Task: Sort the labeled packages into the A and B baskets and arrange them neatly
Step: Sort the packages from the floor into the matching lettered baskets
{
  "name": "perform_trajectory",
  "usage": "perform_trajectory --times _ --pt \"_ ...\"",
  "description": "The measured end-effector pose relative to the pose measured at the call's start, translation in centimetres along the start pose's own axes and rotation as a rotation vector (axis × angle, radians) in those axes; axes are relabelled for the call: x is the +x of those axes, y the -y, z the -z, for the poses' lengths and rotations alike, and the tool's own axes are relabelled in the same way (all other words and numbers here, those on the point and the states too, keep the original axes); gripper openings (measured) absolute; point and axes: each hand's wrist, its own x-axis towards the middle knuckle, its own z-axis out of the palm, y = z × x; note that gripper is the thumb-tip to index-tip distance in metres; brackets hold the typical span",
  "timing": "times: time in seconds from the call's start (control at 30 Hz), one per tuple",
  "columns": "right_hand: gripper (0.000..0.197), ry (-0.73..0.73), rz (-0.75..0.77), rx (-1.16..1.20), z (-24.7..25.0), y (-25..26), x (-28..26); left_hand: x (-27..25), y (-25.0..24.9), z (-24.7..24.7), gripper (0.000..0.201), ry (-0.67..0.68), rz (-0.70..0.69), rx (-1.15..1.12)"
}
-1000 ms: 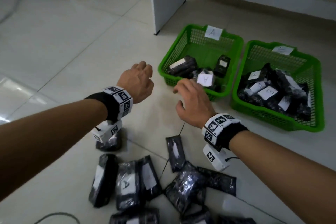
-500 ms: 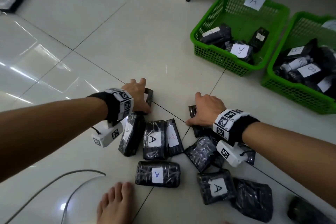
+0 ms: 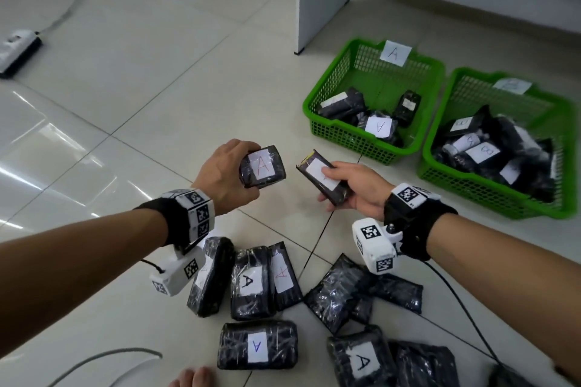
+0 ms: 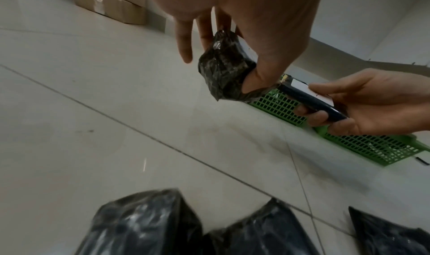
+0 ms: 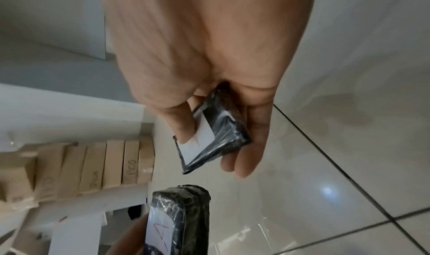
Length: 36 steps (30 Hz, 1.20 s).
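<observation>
Black packages held up, one in each hand

Left hand (image 3: 227, 173) grips a black package (image 3: 262, 166) with a red A label; right hand (image 3: 355, 187) pinches a thinner package (image 3: 323, 176). A basket (image 3: 374, 97) and B basket (image 3: 500, 144) stand at 2 o'clock on the floor (image 3: 157, 88); the loose packages (image 3: 251, 283) lie at 6 o'clock

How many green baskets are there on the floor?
2. The basket marked A sits near the white cabinet; the second basket stands right beside it, farther right, fuller with black packages. Its tag is too blurred to read.
</observation>
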Motion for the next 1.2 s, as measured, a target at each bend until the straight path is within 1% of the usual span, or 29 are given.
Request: perform_trajectory --times 0.03,0.1,0.17,0.23,0.33,0.4,0.47,0.53,0.6,0.67,0.73,0.8,0.87,0.93,1.03,1.1,1.17,1.2 --pt "0.022 0.001 -0.002 0.072 0.6 0.4 -0.1 0.4 -0.3 0.1 0.073 -0.017 -0.004 -0.009" --pt "0.034 -0.023 0.004 0.198 1.5 1.0 -0.3 1.4 -1.0 0.3 0.073 -0.042 -0.023 -0.032" --pt "0.045 -0.049 0.018 0.254 2.4 1.4 -0.6 2.6 -1.8 0.5 0.072 -0.064 -0.056 -0.056" --pt "0.045 -0.080 0.042 0.256 3.1 1.7 -1.0 3.9 -2.7 0.4 0.073 -0.078 -0.082 -0.072" --pt "0.041 -0.167 0.116 0.151 4.1 2.3 -1.6 6.0 -4.2 0.2 0.077 -0.096 -0.100 -0.111" --pt "0.042 -0.280 0.199 0.050 4.7 2.8 -1.9 7.5 -5.6 0.0 0.077 -0.108 -0.126 -0.154" --pt "0.045 -0.427 0.311 -0.049 5.8 3.2 -1.6 9.5 -7.2 -0.1 0.071 -0.124 -0.173 -0.157" --pt "0.049 -0.545 0.443 -0.175 7.2 3.6 -1.3 12.0 -8.6 -0.5 0.061 -0.120 -0.204 -0.136" --pt "0.045 -0.636 0.523 -0.277 8.6 4.2 -1.2 14.9 -10.0 -1.1 0.051 -0.109 -0.212 -0.132" --pt "0.034 -0.723 0.544 -0.312 10.0 4.9 -0.8 17.8 -11.2 -2.2 0.043 -0.100 -0.186 -0.145" --pt "0.027 -0.803 0.540 -0.265 11.4 5.5 0.0 20.1 -12.3 -3.5 0.039 -0.082 -0.147 -0.160" --pt "0.032 -0.891 0.517 -0.262 12.6 6.1 1.1 21.7 -13.2 -5.0 0.038 -0.077 -0.133 -0.172" --pt "0.039 -0.954 0.490 -0.348 13.7 6.7 2.1 22.7 -13.8 -6.5 0.040 -0.063 -0.168 -0.175" --pt "0.041 -0.989 0.478 -0.416 14.2 7.2 2.9 23.3 -14.1 -7.9 0.042 0.005 -0.198 -0.134" --pt "0.042 -0.991 0.520 -0.597 14.0 7.1 4.0 23.7 -14.2 -10.0 0.044 0.172 -0.226 0.072" --pt "0.042 -0.973 0.533 -0.726 13.9 6.7 4.9 24.0 -14.2 -10.7 0.043 0.206 -0.229 0.190" --pt "0.044 -0.937 0.499 -0.842 13.6 6.3 5.4 24.5 -14.1 -10.8 0.042 0.207 -0.192 0.233" --pt "0.045 -0.895 0.467 -0.919 13.4 6.1 5.6 24.6 -14.2 -10.9 0.042 0.202 -0.167 0.240"
